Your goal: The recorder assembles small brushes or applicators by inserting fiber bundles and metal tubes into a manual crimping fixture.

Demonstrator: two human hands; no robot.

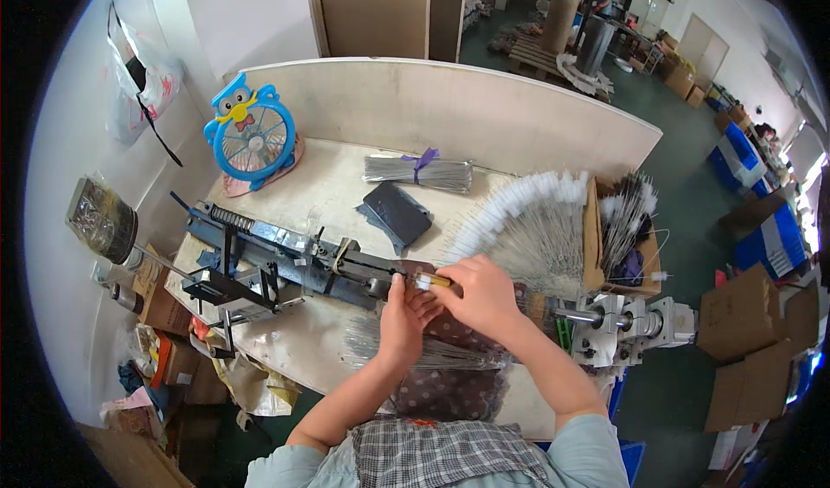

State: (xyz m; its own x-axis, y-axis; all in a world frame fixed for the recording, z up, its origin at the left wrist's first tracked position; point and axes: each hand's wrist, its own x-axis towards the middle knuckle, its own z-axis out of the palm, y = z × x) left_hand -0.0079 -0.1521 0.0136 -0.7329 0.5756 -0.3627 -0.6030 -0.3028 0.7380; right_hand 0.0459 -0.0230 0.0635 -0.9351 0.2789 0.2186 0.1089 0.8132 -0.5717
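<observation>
At the lower edge of the frame, the person wears a light blue-green top with short sleeves; the left sleeve (290, 464) is loose, and the right sleeve (586, 449), at lower right, shows soft folds. Over the chest, at lower centre, there is a checked cloth (450, 458) in black, grey and white, with a small red mark (422, 422) near its upper border. Both forearms (553, 363) are bare, as are the left grip (405, 322) and the right grip (484, 296).

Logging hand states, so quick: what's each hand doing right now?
Left hand: partly curled beside the dark metal bench fixture; its grip cannot be told.
Right hand: closed, holding a small yellow cylindrical piece.
</observation>
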